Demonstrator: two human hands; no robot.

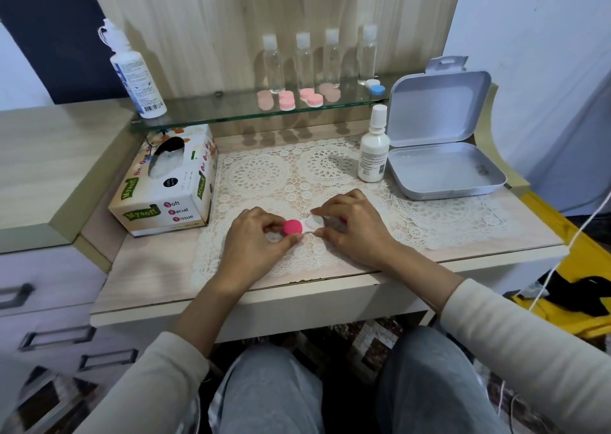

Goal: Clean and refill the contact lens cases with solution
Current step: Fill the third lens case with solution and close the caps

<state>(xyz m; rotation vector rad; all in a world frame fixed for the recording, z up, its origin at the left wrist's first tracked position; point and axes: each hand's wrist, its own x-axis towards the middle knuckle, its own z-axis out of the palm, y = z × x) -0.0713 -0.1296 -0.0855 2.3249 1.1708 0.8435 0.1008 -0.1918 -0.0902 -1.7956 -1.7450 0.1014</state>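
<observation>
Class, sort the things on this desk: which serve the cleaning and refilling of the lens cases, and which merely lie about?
In use: lens case, gripped by left hand and right hand; small white bottle; shelf cases; tissue box.
Lying about: four clear bottles; open tin; lace mat.

"Mysoft Soft Facial Tissue", tissue box

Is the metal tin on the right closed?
No, the metal tin lies open, its lid tilted up at the back.
</observation>
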